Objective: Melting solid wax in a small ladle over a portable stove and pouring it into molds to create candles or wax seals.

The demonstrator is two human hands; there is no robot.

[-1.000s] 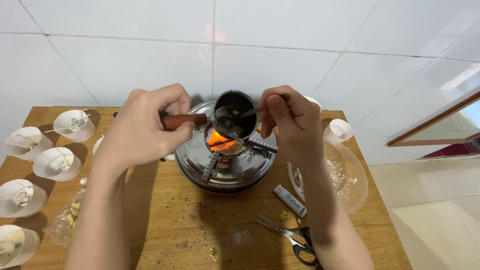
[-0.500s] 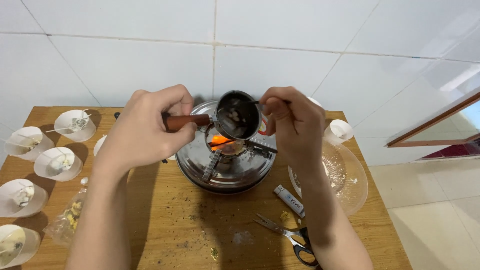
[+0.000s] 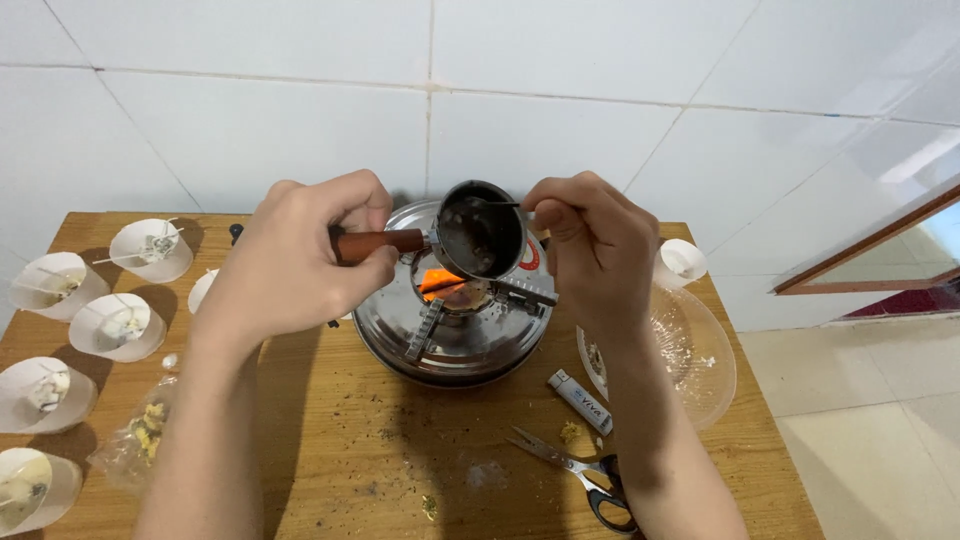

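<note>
Heat is the worry: the left hand (image 3: 300,265) grips the small pot (image 3: 482,232) by its wooden handle, tilted over the lit burner (image 3: 452,310) mid-table, while the right hand (image 3: 590,255) pinches a thin stirrer inside, so a slip could spill or scorch fingers.

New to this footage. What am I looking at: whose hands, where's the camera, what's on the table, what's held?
There is no machine here: a person works with two bare hands, filmed by one camera worn on the head and looking down. The left hand holds the brown handle of a small metal pot tilted above a round metal burner with an orange flame. The right hand holds a thin stick whose tip reaches into the pot. On the wooden table lie white cups with wicks to the left, and a clear plastic bowl, a lighter and scissors to the right.
</note>
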